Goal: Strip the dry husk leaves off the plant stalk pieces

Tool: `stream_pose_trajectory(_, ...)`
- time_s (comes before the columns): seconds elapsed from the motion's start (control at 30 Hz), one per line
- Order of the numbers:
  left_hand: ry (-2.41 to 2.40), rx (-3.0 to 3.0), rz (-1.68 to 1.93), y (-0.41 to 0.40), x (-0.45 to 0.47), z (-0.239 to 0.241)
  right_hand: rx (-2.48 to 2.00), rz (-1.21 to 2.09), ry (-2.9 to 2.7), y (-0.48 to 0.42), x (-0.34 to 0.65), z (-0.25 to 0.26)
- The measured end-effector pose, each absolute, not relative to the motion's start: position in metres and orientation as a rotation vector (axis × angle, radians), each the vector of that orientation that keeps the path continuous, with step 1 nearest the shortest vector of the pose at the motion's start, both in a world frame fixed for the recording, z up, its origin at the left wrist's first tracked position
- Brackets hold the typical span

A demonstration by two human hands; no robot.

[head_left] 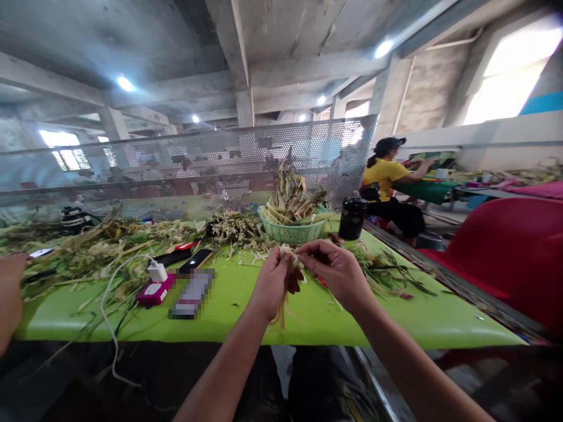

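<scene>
My left hand (pixel 271 282) is closed around a bundle of pale dried husk strips (pixel 287 280) above the green table (pixel 246 316). The strips hang down below my fist. My right hand (pixel 336 269) pinches the top of the same bundle, fingers pressed together. A green basket (pixel 291 231) piled with dried husks stands just beyond my hands. Loose husks and leaves (pixel 109 246) lie spread across the table's far side.
A black cup (pixel 352 218) stands right of the basket. Phones (pixel 196 259), a pink power bank (pixel 153 292) with a white charger and cable lie at left. Another person's hand (pixel 9 293) shows at the left edge. A person in yellow (pixel 387 181) sits behind; a red chair (pixel 514 252) stands at right.
</scene>
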State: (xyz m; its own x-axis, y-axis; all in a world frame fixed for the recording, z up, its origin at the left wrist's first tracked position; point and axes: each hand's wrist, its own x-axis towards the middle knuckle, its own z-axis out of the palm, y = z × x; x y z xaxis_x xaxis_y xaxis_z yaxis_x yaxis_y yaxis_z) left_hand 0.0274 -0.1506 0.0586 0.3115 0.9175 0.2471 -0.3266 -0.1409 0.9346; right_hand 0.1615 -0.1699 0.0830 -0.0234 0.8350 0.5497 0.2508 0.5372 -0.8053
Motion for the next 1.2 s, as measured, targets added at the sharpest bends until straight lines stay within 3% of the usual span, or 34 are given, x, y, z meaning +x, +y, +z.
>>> stream_pose_trajectory(0.23,0.641,1.434,1.229,-0.1561,0.0252,0.0647,-0.997,0.313,-1.588,-0.168,0.1614,0.0811)
stream_pose_trajectory(0.57,0.721,1.41,1.28,-0.1526,0.027,0.0654,-0.873,0.639,-1.508,-0.1647,0.1583,0.0788)
stream_pose_trajectory(0.87,0.898,1.598,1.347,-0.1531,0.024,0.0632,-0.893,0.625,-1.533,-0.1678,0.1574,0.0816)
stream_pose_trajectory(1.2,0.782,1.645,1.278,-0.151,0.0232,0.0568,-1.022,0.558,-1.534,-0.1631,0.1633,0.0832)
